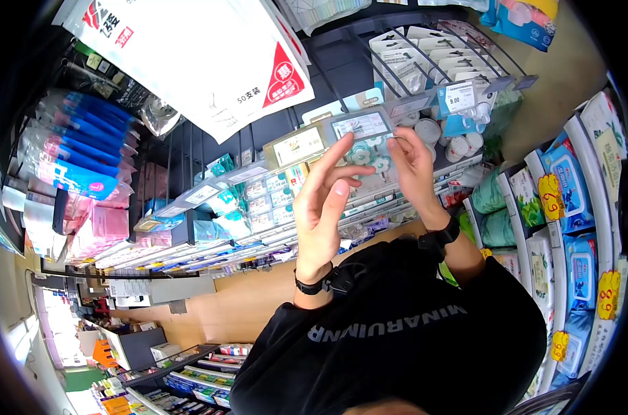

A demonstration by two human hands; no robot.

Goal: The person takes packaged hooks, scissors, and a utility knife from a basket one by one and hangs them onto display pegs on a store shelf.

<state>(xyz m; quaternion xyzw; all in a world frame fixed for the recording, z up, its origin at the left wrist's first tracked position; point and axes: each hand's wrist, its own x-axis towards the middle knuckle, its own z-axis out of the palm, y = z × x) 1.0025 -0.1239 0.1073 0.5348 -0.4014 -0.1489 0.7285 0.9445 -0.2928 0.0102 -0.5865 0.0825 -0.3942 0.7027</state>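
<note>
My left hand (322,204) is raised in front of the hanging rack, its fingers apart. Its index fingertip is at the lower edge of a clear price tag holder (361,126) with a printed label; whether it presses on it I cannot tell. My right hand (416,166) has its thumb and fingers bent together at the right end of that holder, seemingly pinching its edge. Left of it, another price tag (299,146) shows on a yellowish backing. Just behind my hands hang clear packs with teal flower-shaped pieces (366,158).
A large white package (196,62) hangs close at the upper left. Blue and pink packs (79,152) hang at the left. More white blister packs (431,59) hang on metal hooks upper right. Shelves with blue wipes packs (566,180) stand at the right, the floor (252,304) below.
</note>
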